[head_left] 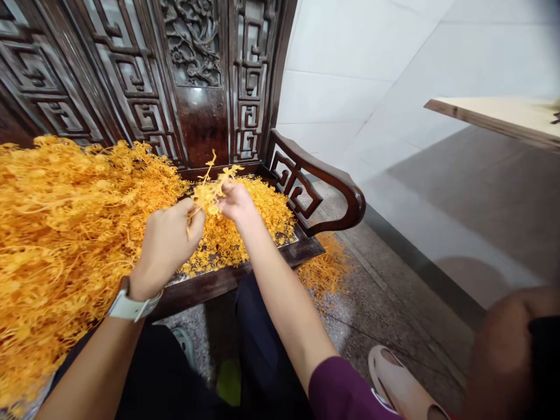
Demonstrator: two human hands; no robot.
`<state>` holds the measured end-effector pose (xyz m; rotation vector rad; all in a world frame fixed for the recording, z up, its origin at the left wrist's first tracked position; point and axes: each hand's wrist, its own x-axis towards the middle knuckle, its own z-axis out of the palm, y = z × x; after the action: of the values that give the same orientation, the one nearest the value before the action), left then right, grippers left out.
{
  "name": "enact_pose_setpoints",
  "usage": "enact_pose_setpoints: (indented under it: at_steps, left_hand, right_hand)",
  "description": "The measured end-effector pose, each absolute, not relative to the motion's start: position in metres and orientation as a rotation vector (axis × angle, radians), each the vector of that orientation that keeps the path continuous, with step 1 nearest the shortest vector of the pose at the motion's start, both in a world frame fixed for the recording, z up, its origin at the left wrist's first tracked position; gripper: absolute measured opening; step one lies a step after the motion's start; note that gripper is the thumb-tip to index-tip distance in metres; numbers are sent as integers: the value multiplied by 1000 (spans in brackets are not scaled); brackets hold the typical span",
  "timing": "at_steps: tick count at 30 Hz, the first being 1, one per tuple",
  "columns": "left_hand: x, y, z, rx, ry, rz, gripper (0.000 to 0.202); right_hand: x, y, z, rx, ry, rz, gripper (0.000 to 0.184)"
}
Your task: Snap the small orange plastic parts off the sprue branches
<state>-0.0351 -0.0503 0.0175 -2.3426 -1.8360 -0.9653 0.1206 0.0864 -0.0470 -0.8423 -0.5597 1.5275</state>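
Note:
Both my hands meet over the seat of a carved dark wooden bench (332,181). My left hand (164,248), with a white watch on the wrist, pinches the lower stem of a yellow-orange plastic sprig (210,189). My right hand (236,204) grips the same sprig near its top, where thin branches stick up. A big tangled heap of the same orange sprigs (65,233) fills the left of the bench. A lower pile of small orange pieces (262,219) lies under my hands on the seat.
More orange bits (326,268) have spilled onto the speckled stone floor by the bench's armrest. A pale wooden tabletop (503,119) juts in at the upper right. A beige slipper (402,382) and another person's knee (511,344) sit at the lower right.

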Motion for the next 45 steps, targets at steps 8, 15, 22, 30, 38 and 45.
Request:
enact_pose_setpoints:
  at_steps: [8,15,22,30,38,45]
  left_hand:
    - [-69,-38,-9,-2520,-1847,-1659,50]
    - [-69,-35,-14,-2446,-2010,-2072,29]
    - [-65,-37,-17,-2249,-1991,-2321,26]
    - [-56,-37,-24,-2247,-1870,-2179,25]
    - [-29,-53,-22,-2451,-1816,-2031,45]
    - [-26,-56,-26,-2335,-1925,-2378,37]
  right_hand:
    - [151,75,-75,-1037,-717,1249,25]
    - [123,75,-69,-983,-1116,1022,31]
    - [132,65,-64,-1002,-1146,889,37]
    - [99,11,-17,-768,-1044,1330,20]
    - [100,37,-36,-821,-850,1175,24]
    - [154,73,-69,-974,-391,1355,29]
